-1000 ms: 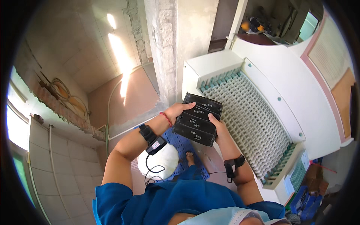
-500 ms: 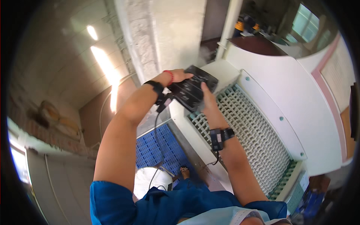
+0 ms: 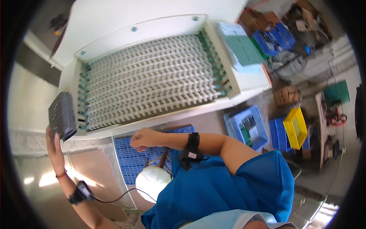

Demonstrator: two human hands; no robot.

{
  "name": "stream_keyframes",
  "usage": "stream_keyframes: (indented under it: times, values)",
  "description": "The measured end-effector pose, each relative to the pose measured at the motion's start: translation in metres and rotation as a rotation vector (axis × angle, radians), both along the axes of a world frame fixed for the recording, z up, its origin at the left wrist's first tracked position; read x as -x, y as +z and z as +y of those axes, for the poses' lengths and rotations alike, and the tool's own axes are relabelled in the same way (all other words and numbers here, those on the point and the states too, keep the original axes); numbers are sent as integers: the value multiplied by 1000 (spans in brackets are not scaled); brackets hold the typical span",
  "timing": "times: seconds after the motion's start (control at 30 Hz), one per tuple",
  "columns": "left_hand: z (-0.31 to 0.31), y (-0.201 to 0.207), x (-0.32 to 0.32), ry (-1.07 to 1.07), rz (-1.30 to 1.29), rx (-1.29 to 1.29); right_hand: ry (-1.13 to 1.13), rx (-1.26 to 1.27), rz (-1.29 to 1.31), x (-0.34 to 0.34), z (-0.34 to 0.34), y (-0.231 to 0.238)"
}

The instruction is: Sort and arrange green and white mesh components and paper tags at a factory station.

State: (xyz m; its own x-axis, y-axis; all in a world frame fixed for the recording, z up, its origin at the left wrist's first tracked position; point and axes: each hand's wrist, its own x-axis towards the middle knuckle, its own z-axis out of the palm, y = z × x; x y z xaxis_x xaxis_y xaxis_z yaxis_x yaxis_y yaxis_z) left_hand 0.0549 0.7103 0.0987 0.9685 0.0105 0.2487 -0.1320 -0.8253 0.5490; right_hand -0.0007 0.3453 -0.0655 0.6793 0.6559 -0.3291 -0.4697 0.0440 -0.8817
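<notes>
- Head view: the left hand point(image 3: 54, 147) is stretched far out, at about 9 o'clock in the picture. It holds up a stack of flat black trays point(image 3: 62, 116). The palm sits under the bottom edge of the stack, likely so the trays do not slip down.
- The left fingers seem to be tucked behind the stack, so I cannot tell how they wrap it. The stack stands almost on its edge.
- The stack touches or nearly touches the left end of the big white machine point(image 3: 126, 23). I cannot tell which.
- The machine has a wide belt point(image 3: 148, 76) of pale zigzag links. It fills the top middle, at 12 o'clock.
- The right hand point(image 3: 142, 138) is near the middle, just below the machine's front edge. Its fingers are curled in loosely and hold nothing. It hangs free, apart from the trays.
- Both wrists wear a black band point(image 3: 191, 149). A thin wire runs from the left one.
- Under the right hand lies a blue plastic grid point(image 3: 131, 158) on the floor, and a round white thing point(image 3: 152, 183) sits at 6 o'clock.
- At 3 o'clock, well apart, stand blue crates point(image 3: 248, 128) and a yellow crate point(image 3: 295, 128).
</notes>
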Motion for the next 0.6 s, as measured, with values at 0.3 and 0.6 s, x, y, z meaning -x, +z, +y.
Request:
stream_keyframes:
  times: [0.3, 0.6]
  values:
    - [-213, -90, 118, -352, 335, 500, -593, 228, 471, 124, -210, -139]
    - [-460, -73, 108, -738, -85, 405, -1275, 286, 852, 277, -403, -275]
